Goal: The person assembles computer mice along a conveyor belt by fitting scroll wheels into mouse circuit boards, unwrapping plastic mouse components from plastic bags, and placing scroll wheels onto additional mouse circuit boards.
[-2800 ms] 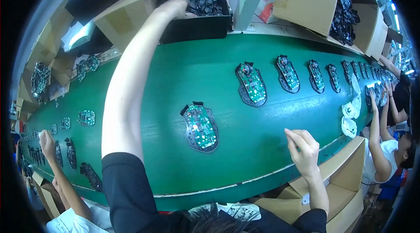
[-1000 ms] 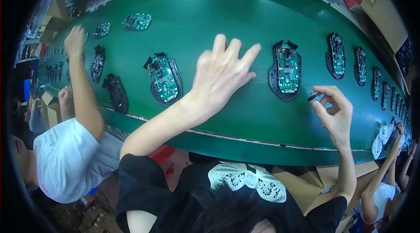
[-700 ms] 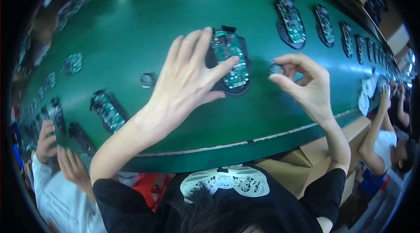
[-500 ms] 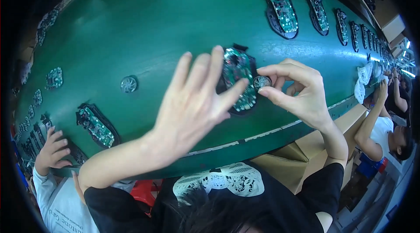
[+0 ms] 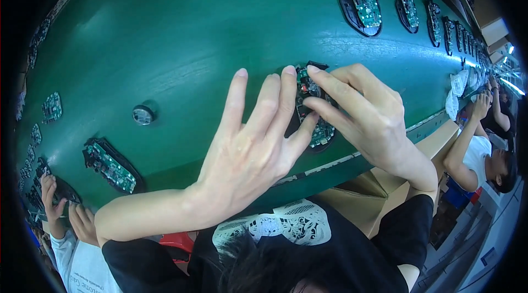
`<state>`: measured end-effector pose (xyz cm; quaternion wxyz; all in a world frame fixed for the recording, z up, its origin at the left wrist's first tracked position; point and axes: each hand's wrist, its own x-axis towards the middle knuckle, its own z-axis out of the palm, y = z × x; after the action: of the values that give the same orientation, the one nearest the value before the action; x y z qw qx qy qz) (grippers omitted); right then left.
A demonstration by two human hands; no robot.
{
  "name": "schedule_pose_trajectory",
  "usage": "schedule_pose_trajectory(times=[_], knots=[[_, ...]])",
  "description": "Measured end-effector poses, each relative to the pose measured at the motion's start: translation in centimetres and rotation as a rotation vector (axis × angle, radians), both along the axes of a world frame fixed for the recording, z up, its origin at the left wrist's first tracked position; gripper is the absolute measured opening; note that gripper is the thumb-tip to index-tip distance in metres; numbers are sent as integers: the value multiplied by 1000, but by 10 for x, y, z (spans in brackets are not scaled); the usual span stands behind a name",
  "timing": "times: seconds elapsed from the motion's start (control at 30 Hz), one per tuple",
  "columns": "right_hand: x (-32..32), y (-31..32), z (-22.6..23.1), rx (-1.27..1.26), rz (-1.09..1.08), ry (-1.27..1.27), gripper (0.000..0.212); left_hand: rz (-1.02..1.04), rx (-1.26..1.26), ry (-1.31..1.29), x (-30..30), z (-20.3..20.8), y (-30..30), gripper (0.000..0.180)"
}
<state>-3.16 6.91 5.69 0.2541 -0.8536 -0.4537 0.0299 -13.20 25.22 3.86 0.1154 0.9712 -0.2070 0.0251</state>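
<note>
An open computer mouse base with a green circuit board lies on the green work surface before me. My left hand spans its left side, index fingertip at the far end and thumb on the board's near part; the other fingers are spread. From the right, my right hand reaches over the board, thumb and index pinched around a small dark scroll wheel at the board's far half. The fingers partly cover the wheel, so whether it is seated cannot be seen. Another round wheel stands alone to the left.
More mouse bases with boards run in a row at far right, and one lies at left. A loose circuit board is farther left. A co-worker's hands work at lower left; other people sit at right, near white plastic bags.
My right hand has carried the scroll wheel from beside the mouse base to over the board's far half. My left hand stays on the base. The whole view has shifted slightly.
</note>
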Motion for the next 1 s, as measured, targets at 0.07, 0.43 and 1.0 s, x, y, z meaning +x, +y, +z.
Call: schedule_pose_trajectory(times=[0.07,0.43,1.0], knots=[[-6,-2,5,-39,-13,25,37,0,8,-3,1,0,0,40],[4,9,29,-290,27,127,44,-47,-69,15,5,-4,2,44],[-22,-11,7,-168,-82,-204,49,-148,-181,69,19,-10,17,60]])
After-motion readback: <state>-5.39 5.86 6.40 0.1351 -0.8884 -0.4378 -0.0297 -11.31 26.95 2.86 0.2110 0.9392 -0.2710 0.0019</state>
